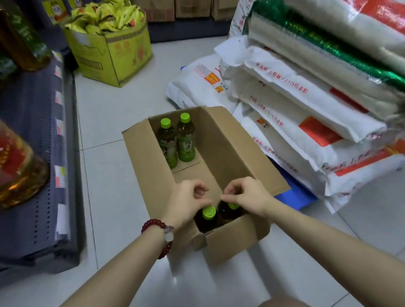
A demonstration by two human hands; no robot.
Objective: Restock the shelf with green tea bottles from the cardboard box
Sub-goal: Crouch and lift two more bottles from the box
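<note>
An open cardboard box (222,136) sits on the tiled floor. Two green tea bottles (185,140) with lime caps stand at its far end. Two more stand at the near end: the left bottle (208,213) shows its whole cap, while the right bottle (232,207) is partly covered. My left hand (188,200) hovers just above the left cap with its fingers loosely curled, holding nothing. My right hand (246,195) is over the right bottle's cap with its fingers curled, and no grip on it shows. The grey shelf (45,153) is on the left.
Large oil bottles (2,167) stand on the shelf at left. A stack of white flour and rice sacks (315,107) rises close to the box's right side. A yellow carton of snack packets (112,45) stands beyond. My knees are at the bottom edge.
</note>
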